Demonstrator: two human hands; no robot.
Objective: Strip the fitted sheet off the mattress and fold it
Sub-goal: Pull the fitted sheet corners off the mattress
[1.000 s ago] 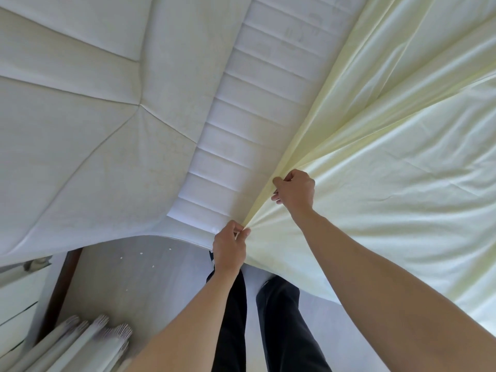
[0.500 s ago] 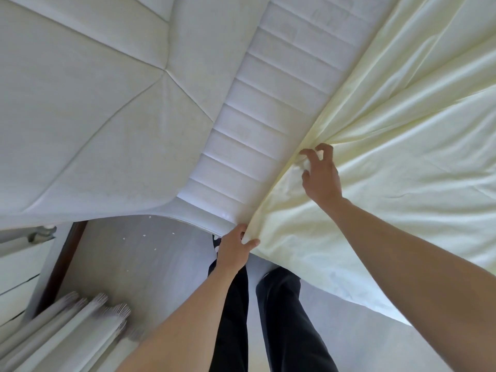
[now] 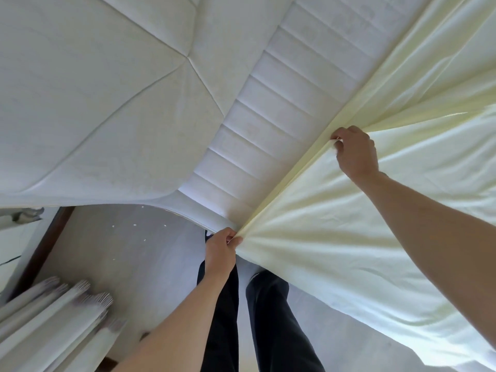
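Bare mattress (image 3: 120, 108) exposed, near corner uncovered. Fitted sheet (image 3: 362, 224) bunched off mattress's right side. Right hand (image 3: 355, 154) gripping hem further along, left hand (image 3: 221, 248) pinching hem at corner. Keep hem taut, peel along edge.

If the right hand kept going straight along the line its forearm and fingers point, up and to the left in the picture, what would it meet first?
Probably the mattress. The right hand grips the sheet at its folded edge, and the ribbed mattress side panel lies just beyond its knuckles. Depth is unclear, so it might skim above.
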